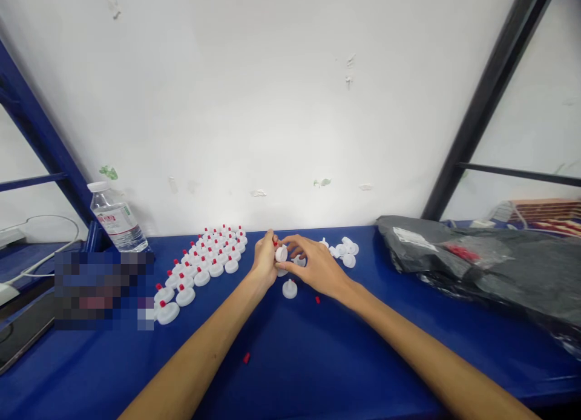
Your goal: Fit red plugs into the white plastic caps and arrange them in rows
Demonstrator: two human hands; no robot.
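Pinching one white cap (281,254) between both hands, over the middle of the blue worktop (363,359). Showing left-hand grip (265,253) closed, with fingers curled against the cap's left side and a red tip (275,244) right at the fingers; cannot tell the seating of that tip, too small. Showing right-hand grip (313,259) clasping the same cap from the right, with thumb low and fingers arched above. Cannot tell the share of the hold between the two.

Noting a single upright cap (289,289) on the worktop just below the hands, plus a partly hidden white piece (299,261) behind the right fingers. Logging a loose red tip (318,299) near the right wrist, and a second red tip (246,358) nearer the front, well apart from the hands.

Marking red-tipped white caps (202,278) in packed slanting rows left of the left-hand grip, all upright. Marking a loose heap of white caps (348,260) beyond the right-hand grip. Adding a clear bottle (118,220) far left against the blue frame (40,123), and a dark plastic bag (454,269) far right, with red pieces (463,252) on top under clear film.
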